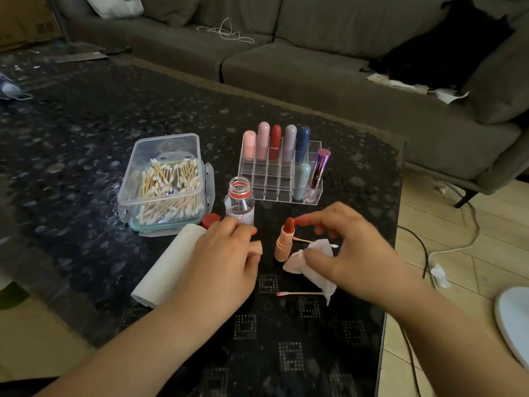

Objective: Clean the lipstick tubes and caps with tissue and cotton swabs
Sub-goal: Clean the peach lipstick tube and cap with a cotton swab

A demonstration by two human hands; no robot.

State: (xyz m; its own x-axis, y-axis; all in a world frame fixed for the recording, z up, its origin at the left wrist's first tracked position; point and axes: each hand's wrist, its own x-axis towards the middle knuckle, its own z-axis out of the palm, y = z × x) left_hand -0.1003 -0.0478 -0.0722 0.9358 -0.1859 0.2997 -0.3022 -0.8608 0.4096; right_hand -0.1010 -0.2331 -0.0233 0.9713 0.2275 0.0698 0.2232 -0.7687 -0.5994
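Left hand (226,253) grip curls round peach cap (255,247); right hand (347,247) pinches tissue (309,267).

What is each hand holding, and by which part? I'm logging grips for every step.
The left hand grips a peach cap around its side. The right hand pinches a crumpled tissue by its upper edge.

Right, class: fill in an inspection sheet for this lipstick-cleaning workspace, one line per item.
Surface: dark patterned table.
Job's things: open lipstick standing upright; crumpled tissue; used swab; tub of cotton swabs; tissue roll; rack of lipsticks.
Clutter: uncapped bottle, red cap.
Fingers: left hand grips a peach cap; right hand holds the tissue, one finger at the lipstick tip.
Cables: white and black leads on the floor.
Surroundings: grey sofa.
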